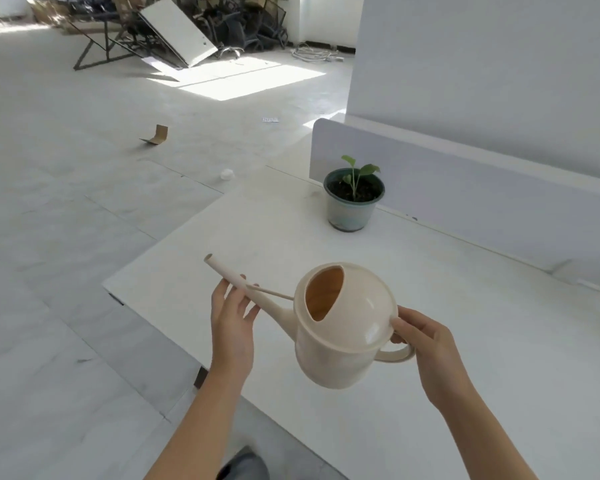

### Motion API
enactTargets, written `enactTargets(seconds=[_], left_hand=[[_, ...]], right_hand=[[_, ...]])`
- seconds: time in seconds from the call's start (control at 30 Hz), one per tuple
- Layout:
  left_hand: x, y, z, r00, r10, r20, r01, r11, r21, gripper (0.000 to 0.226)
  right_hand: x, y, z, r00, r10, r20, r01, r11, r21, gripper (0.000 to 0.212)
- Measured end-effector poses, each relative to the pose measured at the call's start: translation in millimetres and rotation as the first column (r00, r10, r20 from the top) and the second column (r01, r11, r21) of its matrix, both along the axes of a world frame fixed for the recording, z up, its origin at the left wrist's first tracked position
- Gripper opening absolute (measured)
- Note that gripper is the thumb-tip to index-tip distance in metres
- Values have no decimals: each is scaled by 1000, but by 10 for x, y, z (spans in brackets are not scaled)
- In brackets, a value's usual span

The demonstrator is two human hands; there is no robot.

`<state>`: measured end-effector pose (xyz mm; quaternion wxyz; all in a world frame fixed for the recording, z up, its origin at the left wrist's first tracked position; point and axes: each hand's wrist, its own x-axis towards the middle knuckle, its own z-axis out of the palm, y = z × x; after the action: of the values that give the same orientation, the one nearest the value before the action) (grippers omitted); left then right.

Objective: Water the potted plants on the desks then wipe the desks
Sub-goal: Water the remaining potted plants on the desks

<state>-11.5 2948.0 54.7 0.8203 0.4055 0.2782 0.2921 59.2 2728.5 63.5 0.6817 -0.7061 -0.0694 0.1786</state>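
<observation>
A cream plastic watering can [340,344] hangs above the white desk [430,393], its long spout pointing up and to the left. My right hand [426,348] grips its loop handle at the right. My left hand [232,323] lies under the spout with straight fingers touching it. Farther back on the desk stands a small green seedling in a grey-green pot [353,200], close to the divider panel. The can sits well short of the pot, nearer to me.
A white divider panel [465,188] runs along the desk's far side, with a white wall behind it. On the pale floor lie a folded cardboard piece [156,135] and a small white cup [227,174]. Stacked chairs and boards [187,29] fill the far corner.
</observation>
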Motion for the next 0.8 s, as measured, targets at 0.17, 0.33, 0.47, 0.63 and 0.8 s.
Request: enactTargets(seconds=[0.17, 0.33, 0.47, 0.63, 0.8], left_hand=[[791, 279, -158, 971, -237, -30, 237, 971, -14, 22], [1509, 480, -158, 847, -530, -42, 530, 848, -10, 29], [2003, 491, -236, 722, -691, -31, 690, 723, -31, 38], [2412, 396, -261, 601, -793, -101, 792, 608, -58, 27], [2641, 349, -209, 556, -822, -122, 825, 564, -40, 7]], right_hand=[[244, 210, -5, 972, -234, -12, 234, 972, -19, 21], [352, 463, 116, 879, -477, -2, 477, 879, -29, 47], [400, 637, 175, 784, -621, -17, 620, 783, -41, 24], [435, 800, 216, 689, -724, -45, 719, 690, -85, 31], [542, 849, 319, 693, -719, -48, 713, 694, -104, 27]])
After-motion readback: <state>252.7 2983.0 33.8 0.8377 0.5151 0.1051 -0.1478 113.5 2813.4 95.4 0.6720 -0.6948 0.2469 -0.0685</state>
